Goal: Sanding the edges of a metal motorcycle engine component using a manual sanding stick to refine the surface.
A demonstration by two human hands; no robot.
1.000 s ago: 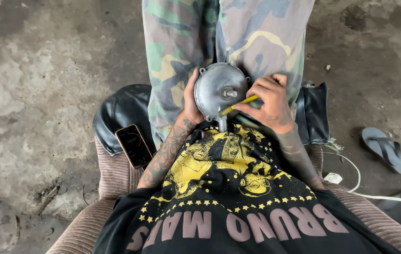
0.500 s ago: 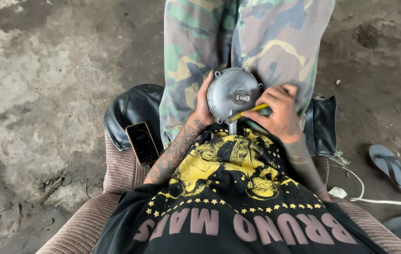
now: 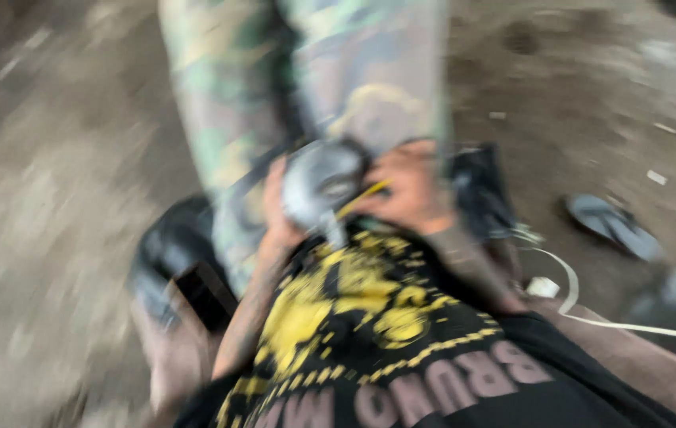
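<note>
Frame centre, blurred | my left hand (image 3: pixel 276 208) cups round grey metal part (image 3: pixel 320 184) | my right hand (image 3: pixel 409 186), fingers clenched on yellow tool (image 3: pixel 361 200) against it | phone (image 3: pixel 203 295) lower left

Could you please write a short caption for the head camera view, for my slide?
Blurred view: left hand steadies a round grey metal part on the lap; right hand holds a yellow-handled tool against it.

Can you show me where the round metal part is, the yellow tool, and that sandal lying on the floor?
round metal part (image 3: pixel 318 184), head view, on its grey domed face.
yellow tool (image 3: pixel 361 198), head view, on the thin yellow shaft by the right hand.
sandal (image 3: pixel 611 224), head view, on its grey sole.
</note>
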